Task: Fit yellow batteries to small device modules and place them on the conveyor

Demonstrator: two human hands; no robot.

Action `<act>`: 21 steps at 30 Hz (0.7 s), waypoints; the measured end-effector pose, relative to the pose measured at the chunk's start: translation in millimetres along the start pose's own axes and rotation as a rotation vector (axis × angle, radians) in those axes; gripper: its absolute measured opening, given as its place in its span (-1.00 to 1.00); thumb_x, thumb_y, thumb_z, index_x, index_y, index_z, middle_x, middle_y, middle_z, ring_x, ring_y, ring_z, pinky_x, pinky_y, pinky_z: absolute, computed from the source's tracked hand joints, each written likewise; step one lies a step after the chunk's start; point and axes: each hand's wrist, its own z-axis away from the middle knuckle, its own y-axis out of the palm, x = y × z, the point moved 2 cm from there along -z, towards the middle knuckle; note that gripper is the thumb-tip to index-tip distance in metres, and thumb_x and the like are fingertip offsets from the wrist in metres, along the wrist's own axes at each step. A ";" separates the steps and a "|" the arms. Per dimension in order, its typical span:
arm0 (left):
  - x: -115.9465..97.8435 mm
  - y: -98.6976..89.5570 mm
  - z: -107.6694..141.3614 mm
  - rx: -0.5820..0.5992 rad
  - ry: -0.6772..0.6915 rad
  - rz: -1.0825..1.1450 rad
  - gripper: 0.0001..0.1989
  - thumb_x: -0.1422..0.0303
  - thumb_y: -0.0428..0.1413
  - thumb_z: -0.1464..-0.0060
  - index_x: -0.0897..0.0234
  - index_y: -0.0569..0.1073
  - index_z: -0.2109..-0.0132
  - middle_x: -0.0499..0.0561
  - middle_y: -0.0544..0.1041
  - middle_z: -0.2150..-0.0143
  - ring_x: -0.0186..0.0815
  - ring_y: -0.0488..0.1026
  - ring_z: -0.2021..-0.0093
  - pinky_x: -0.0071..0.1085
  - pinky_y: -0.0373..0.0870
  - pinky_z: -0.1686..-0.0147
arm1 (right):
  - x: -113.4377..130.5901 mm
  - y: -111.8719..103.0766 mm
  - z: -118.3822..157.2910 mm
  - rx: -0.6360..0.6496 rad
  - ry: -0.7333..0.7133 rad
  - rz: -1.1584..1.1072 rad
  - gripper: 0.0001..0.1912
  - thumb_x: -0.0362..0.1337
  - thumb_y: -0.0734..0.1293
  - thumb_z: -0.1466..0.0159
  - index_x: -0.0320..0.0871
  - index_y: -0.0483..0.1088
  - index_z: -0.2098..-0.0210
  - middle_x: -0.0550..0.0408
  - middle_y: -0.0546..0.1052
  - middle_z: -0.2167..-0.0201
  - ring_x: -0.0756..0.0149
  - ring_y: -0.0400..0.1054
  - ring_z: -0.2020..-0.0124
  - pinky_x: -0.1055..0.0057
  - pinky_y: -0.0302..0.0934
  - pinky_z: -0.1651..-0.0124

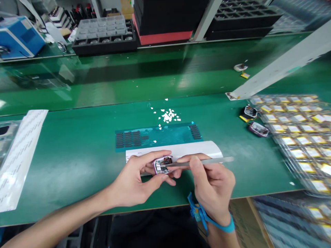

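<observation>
My left hand [139, 182] holds a small purple-rimmed device [162, 165] between thumb and fingers, its open side with circuit parts facing up. Metal tweezers [204, 161] are pinched in my right hand [213, 182], their tip inside the device. A blue band circles my right wrist. Beneath and behind the hands lies a white sheet [196, 150], partly over a teal film [168, 137] that carries rows of dark strips. Small white pieces [168, 115] are scattered just beyond the film.
Stacked clear trays [297, 137] of yellow-and-white parts stand at the right, with two devices [258, 129] beside them. A white post [279, 65] slants at the right. White paper [23, 158] lies left. Black trays [103, 43] and a blue machine [22, 38] sit at the back.
</observation>
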 end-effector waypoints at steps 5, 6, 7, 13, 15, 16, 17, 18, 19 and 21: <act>1.3 0.4 0.9 -0.005 -0.004 0.007 -0.54 0.52 0.14 -0.19 0.41 0.37 -0.23 0.15 0.65 0.17 -0.20 0.68 0.25 -0.29 0.64 0.15 | -1.6 0.1 2.0 -0.022 -0.015 -0.012 -0.64 -0.21 0.25 -0.43 -0.07 0.59 0.42 0.10 0.58 0.52 0.29 0.49 0.51 0.38 0.41 0.41; 1.4 0.6 0.9 -0.005 -0.005 0.006 -0.54 0.52 0.14 -0.19 0.41 0.37 -0.23 0.14 0.65 0.17 -0.21 0.68 0.26 -0.30 0.65 0.15 | -2.1 0.2 2.4 -0.025 -0.010 -0.013 -0.63 -0.21 0.25 -0.43 -0.07 0.59 0.43 0.09 0.58 0.53 0.27 0.50 0.49 0.38 0.42 0.40; 1.6 0.7 0.8 -0.005 -0.008 0.005 -0.54 0.53 0.13 -0.19 0.40 0.37 -0.23 0.14 0.65 0.18 -0.21 0.68 0.26 -0.30 0.65 0.16 | -2.6 0.2 2.7 -0.027 -0.001 -0.009 -0.63 -0.21 0.25 -0.43 -0.07 0.59 0.44 0.09 0.59 0.53 0.25 0.52 0.47 0.37 0.43 0.39; 2.5 0.6 1.5 -0.006 -0.012 0.007 -0.53 0.54 0.13 -0.18 0.46 0.35 -0.24 0.17 0.65 0.17 -0.22 0.68 0.26 -0.34 0.64 0.17 | -1.9 0.5 4.0 -0.025 0.000 0.059 -0.64 -0.21 0.24 -0.43 -0.08 0.59 0.41 0.07 0.61 0.50 0.21 0.53 0.45 0.35 0.43 0.40; 2.9 -0.2 2.2 -0.004 -0.010 0.003 -0.52 0.54 0.12 -0.19 0.48 0.34 -0.24 0.19 0.66 0.16 -0.22 0.68 0.26 -0.36 0.63 0.18 | -0.9 0.6 4.5 -0.043 -0.025 0.099 -0.65 -0.24 0.25 -0.43 -0.07 0.58 0.41 0.08 0.61 0.50 0.23 0.53 0.45 0.37 0.42 0.41; 3.2 -0.8 2.4 -0.002 -0.009 0.002 -0.52 0.54 0.11 -0.20 0.47 0.34 -0.25 0.20 0.66 0.15 -0.22 0.68 0.26 -0.37 0.63 0.19 | -0.5 0.6 4.8 -0.052 -0.041 0.111 -0.66 -0.26 0.25 -0.42 -0.07 0.58 0.42 0.08 0.61 0.49 0.24 0.52 0.46 0.38 0.41 0.42; 3.6 -1.6 2.6 0.001 -0.008 0.002 -0.53 0.53 0.10 -0.21 0.46 0.34 -0.26 0.20 0.66 0.15 -0.22 0.68 0.26 -0.37 0.62 0.20 | -0.3 0.5 5.0 -0.058 -0.055 0.115 -0.66 -0.27 0.25 -0.42 -0.07 0.57 0.42 0.08 0.61 0.49 0.26 0.51 0.48 0.39 0.40 0.43; 4.0 -2.4 2.7 0.005 -0.009 0.004 -0.54 0.52 0.08 -0.23 0.45 0.34 -0.27 0.20 0.66 0.15 -0.21 0.68 0.25 -0.36 0.62 0.20 | -0.2 0.6 5.3 -0.057 -0.068 0.114 -0.67 -0.29 0.25 -0.42 -0.07 0.57 0.41 0.09 0.61 0.48 0.28 0.50 0.50 0.39 0.39 0.43; 4.6 -3.3 2.8 0.008 -0.010 0.008 -0.55 0.50 0.06 -0.26 0.44 0.34 -0.27 0.20 0.66 0.16 -0.20 0.68 0.25 -0.35 0.62 0.20 | -0.3 0.7 5.5 -0.051 -0.082 0.107 -0.69 -0.29 0.25 -0.42 -0.07 0.57 0.37 0.09 0.61 0.48 0.28 0.50 0.51 0.39 0.39 0.43; 5.9 -4.9 2.8 0.005 -0.013 0.019 -0.58 0.44 0.03 -0.31 0.41 0.36 -0.27 0.19 0.67 0.18 -0.18 0.68 0.26 -0.31 0.62 0.18 | -0.8 1.2 5.7 -0.035 -0.108 0.100 -0.73 -0.29 0.24 -0.42 -0.06 0.58 0.29 0.09 0.60 0.50 0.25 0.50 0.51 0.36 0.40 0.41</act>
